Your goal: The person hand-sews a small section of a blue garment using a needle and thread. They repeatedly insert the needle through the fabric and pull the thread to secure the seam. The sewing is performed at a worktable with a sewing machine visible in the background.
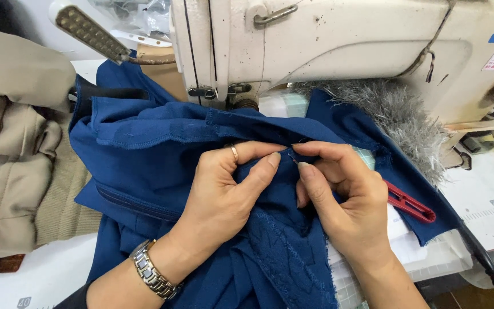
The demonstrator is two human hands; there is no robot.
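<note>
— Fingers of left hand: pinching a fold of blue fabric, thumb against forefinger, ring on one finger, metal watch at the wrist.

— And right hand?

— Fingertips closed tight on the same blue fabric, just beside the left thumb, nearly touching it. Something thin and dark at the pinch, too small to tell.

— Whereabouts of the fabric?

— Bunched on the tabletop right in front of the sewing machine, one folded edge running under the machine head, the rest spilling down toward the wearer.

— Anything else near?

— Red thread snips lying on the fabric just right of the right hand. Grey fuzzy trim behind, against the machine base. Beige cloth heaped at far left, well apart from both hands.
</note>
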